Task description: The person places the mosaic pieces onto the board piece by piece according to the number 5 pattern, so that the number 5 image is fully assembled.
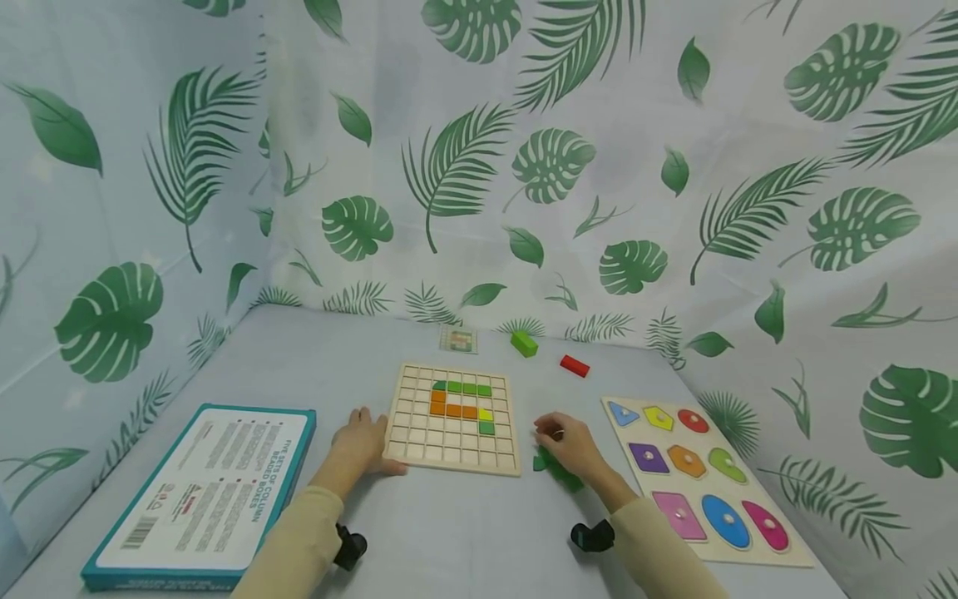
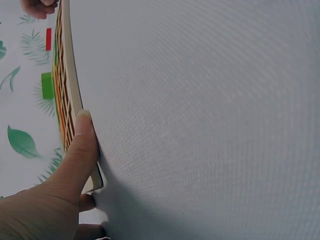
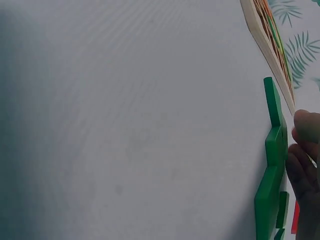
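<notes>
A square wooden grid board [image 1: 449, 445] lies in the middle, with green [image 1: 469, 388], orange [image 1: 453, 411] and yellow tiles [image 1: 485, 414] in some cells. At its near left corner, my left hand [image 1: 359, 443] rests against the board, fingers along the left side. In the left wrist view the thumb [image 2: 82, 145] lies against the board's near edge. To the right of the board, my right hand [image 1: 572, 449] is bent over dark green flat pieces [image 1: 557, 472]. Its thumb and fingertips are close together; whether something small is between them cannot be seen. The right wrist view shows several green pieces [image 3: 272, 150] beside the fingers.
Behind the board are a small pattern card [image 1: 458, 339], a light green block [image 1: 524, 344] and a red block [image 1: 575, 366]. A shape puzzle board [image 1: 636, 482] with knobbed pieces lies at the right. On the left is a teal-edged box [image 1: 202, 491]. Leaf-print cloth surrounds the table.
</notes>
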A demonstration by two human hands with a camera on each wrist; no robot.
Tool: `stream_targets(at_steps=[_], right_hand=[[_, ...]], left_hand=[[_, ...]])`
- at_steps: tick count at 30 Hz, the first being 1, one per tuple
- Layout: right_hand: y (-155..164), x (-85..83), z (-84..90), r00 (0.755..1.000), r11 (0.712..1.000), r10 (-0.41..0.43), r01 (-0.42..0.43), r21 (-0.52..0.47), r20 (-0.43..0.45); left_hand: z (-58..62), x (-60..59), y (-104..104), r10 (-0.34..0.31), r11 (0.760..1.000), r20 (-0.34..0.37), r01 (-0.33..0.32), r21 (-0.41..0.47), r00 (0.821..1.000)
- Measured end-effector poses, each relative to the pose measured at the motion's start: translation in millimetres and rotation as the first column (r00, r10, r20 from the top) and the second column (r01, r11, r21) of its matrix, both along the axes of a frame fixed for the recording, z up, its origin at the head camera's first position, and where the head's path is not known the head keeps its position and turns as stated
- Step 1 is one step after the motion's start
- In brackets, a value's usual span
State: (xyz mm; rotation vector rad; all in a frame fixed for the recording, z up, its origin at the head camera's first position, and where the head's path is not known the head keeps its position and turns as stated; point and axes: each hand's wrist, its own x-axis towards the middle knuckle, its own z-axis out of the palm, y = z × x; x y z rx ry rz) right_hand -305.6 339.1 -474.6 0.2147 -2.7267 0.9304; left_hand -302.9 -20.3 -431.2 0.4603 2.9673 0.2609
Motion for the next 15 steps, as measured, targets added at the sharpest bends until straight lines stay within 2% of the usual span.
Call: stream_targets(at_steps=[9, 15], right_hand=[[6, 7.6, -2.9, 1.000, 1.000, 0.014, -0.014, -0.005, -0.004], [14, 14.3, -1.7, 0.999, 1.000, 0.021, -0.020, -0.022, 0.027]], left_hand=[[1.0, 1.3, -2, 0.001, 1.000, 0.001, -0.001, 0.008, 1.000], [1.3, 1.0, 0, -0.006, 1.000, -0.006, 0.007, 0.008, 1.000]])
